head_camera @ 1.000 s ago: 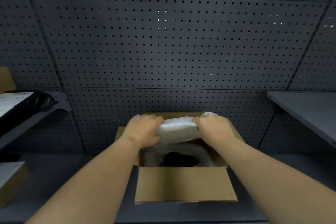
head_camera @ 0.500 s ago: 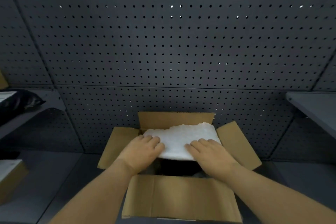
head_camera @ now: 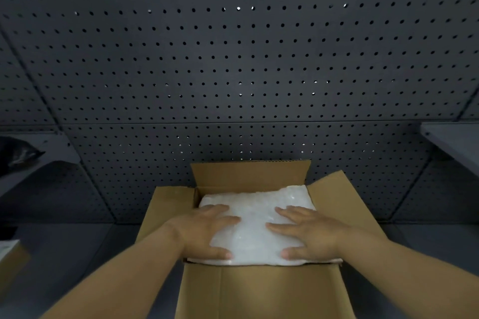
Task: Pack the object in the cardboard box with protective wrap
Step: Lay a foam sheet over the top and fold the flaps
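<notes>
While both hands [head_camera: 204, 230] [head_camera: 308, 233] press flat, protective wrap [head_camera: 255, 217] fills the cardboard box [head_camera: 259, 292] edge to edge.

Dark grey pegboard wall [head_camera: 233, 59], grey side shelves [head_camera: 456, 142], dim light

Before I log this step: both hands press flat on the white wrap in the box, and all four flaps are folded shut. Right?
Not quite. The head view shows both hands, left and right, pressing flat on the white wrap in the cardboard box, but the flaps stand open.
</notes>
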